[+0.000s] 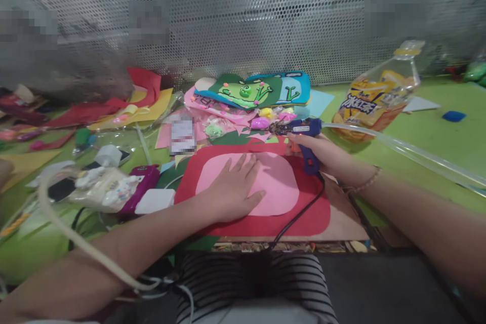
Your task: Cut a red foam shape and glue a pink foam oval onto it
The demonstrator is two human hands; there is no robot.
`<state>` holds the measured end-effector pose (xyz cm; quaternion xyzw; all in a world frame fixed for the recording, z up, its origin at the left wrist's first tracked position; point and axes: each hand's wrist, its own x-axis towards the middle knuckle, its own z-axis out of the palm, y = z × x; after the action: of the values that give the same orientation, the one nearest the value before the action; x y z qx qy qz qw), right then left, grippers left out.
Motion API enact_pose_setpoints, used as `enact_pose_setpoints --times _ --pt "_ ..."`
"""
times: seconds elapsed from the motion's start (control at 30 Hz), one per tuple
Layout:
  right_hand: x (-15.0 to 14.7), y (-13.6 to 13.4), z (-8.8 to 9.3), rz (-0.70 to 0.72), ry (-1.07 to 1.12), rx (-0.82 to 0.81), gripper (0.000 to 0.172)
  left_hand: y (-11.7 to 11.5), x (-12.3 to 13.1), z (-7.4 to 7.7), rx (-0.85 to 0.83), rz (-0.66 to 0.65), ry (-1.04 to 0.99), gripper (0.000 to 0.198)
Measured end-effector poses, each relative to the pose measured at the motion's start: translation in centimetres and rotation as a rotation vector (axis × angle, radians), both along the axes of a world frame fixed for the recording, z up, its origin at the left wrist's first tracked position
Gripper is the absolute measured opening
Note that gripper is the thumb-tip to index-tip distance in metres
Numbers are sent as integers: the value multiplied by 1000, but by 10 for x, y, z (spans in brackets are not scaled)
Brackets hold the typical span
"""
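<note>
My left hand (235, 190) lies flat with fingers spread on a pink rounded sheet (279, 182). That sheet rests on a larger red sheet (311, 220) with rounded corners. Beneath both, a brown board (345, 217) shows at the right. My right hand (322, 152) is wrapped round the handle of a blue hot glue gun (304, 129), its nozzle pointing left above the far edge of the red sheet. A clear glue stick (353, 128) sticks out of the gun's back end. The gun's black cord (298, 215) runs down across the red sheet to the table's front edge.
Behind the sheets lies a decorated green and blue cutout (250, 90). A large plastic bottle (374, 96) stands at the right, near long clear glue sticks (429, 154). At left are a purple case (146, 182), a white charger (155, 201) and a pale hose (79, 243). A perforated metal panel (243, 20) rises behind.
</note>
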<state>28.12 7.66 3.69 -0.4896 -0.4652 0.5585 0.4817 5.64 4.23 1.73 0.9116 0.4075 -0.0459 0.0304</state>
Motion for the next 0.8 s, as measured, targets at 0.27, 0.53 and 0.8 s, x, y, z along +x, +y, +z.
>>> enact_pose_setpoints --times 0.27,0.53,0.8 --pt "3 -5 5 65 77 -45 17 0 0 2 4 -3 -13 67" --pt "4 -10 6 113 16 -32 19 1 1 0 -10 4 0 70" --pt "6 -14 10 135 57 -87 14 -1 2 1 72 -13 -15 65"
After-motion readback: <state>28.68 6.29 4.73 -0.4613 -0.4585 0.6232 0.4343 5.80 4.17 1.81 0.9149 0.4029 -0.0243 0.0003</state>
